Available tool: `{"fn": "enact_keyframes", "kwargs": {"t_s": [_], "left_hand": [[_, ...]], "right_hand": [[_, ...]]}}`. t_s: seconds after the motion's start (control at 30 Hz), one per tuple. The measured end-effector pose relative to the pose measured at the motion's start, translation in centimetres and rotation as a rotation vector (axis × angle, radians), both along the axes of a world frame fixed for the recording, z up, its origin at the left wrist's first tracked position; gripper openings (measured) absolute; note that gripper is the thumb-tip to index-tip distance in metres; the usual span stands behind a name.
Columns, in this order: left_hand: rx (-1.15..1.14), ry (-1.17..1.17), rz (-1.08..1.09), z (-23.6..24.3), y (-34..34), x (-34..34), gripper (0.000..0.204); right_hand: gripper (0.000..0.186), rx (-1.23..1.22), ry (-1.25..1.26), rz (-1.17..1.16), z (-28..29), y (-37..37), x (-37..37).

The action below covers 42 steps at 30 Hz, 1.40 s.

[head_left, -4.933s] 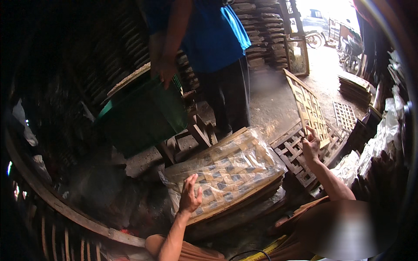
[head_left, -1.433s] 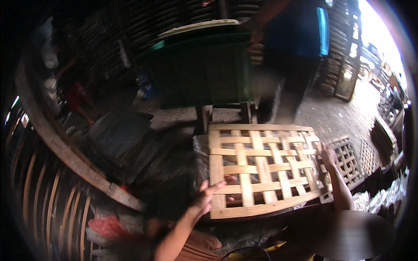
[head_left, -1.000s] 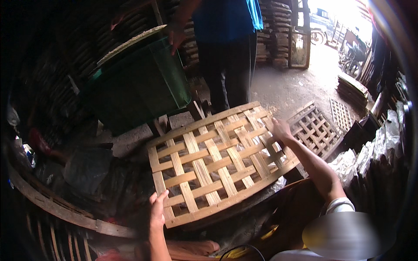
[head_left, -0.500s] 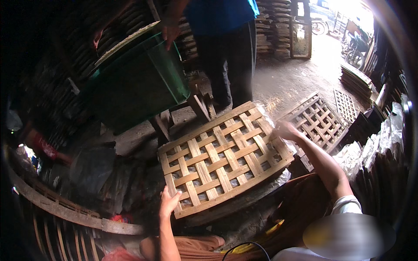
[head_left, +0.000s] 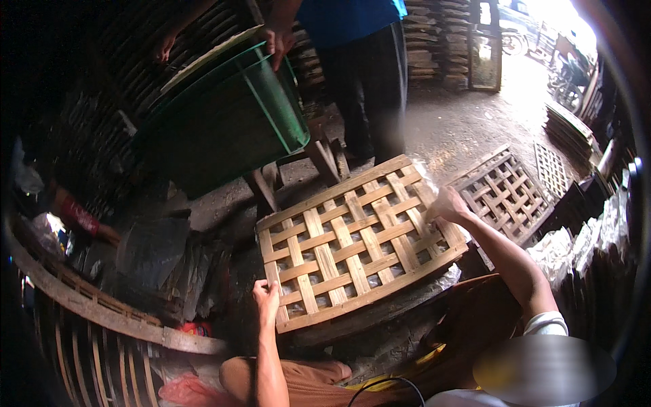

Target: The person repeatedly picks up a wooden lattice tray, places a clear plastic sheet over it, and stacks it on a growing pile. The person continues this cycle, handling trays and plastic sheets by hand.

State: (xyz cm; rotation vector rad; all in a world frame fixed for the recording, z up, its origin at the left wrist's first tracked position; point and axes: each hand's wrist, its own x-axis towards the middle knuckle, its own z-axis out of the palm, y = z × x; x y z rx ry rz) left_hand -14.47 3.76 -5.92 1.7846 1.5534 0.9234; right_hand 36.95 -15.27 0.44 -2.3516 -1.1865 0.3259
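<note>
A pale woven bamboo lattice tray (head_left: 346,251) with a flat wooden frame lies tilted in front of me, clear plastic (head_left: 444,279) showing through its gaps and past its edges. My left hand (head_left: 266,298) is closed at its near left corner, the thumb along the frame; the other fingers are partly out of sight. At the tray's right end, my right hand (head_left: 449,205) is bent with its fingers curled over the slats. Its fingertips are hard to make out.
Beyond the tray, a co-worker's hand (head_left: 279,42) rests on a green bin (head_left: 224,125) on wooden legs. Darker lattice trays (head_left: 505,193) lie at the right, near crumpled plastic sheets (head_left: 576,247). A curved wooden rail (head_left: 102,319) runs along the left.
My left hand has shifted slightly up along the tray's left edge, its fingers more curled. The right hand stays at the tray's right end. The whole view has shifted a little.
</note>
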Motion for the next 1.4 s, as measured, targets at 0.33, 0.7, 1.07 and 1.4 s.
{"fn": "enact_keyframes", "kwargs": {"t_s": [0.33, 0.7, 1.07, 1.4], "left_hand": [[-0.003, -0.268, 0.101, 0.9, -2.2, 2.3, 0.029], [0.156, 0.203, -0.082, -1.6, -3.4, 4.4, 0.075], [0.493, -0.181, -0.334, 16.1, -7.2, 4.1, 0.077], [0.014, -0.211, 0.249, 7.7, -14.9, -17.4, 0.035]], "right_hand": [[0.044, 0.149, 0.117, -0.192, -2.5, -0.3, 2.5], [0.075, -0.069, 0.002, -0.011, 0.7, 1.3, -3.2], [0.068, 0.088, -0.526, 0.351, -11.3, 6.0, 10.2], [0.071, 0.056, -0.244, 0.241, -12.3, 10.7, 12.7]]}}
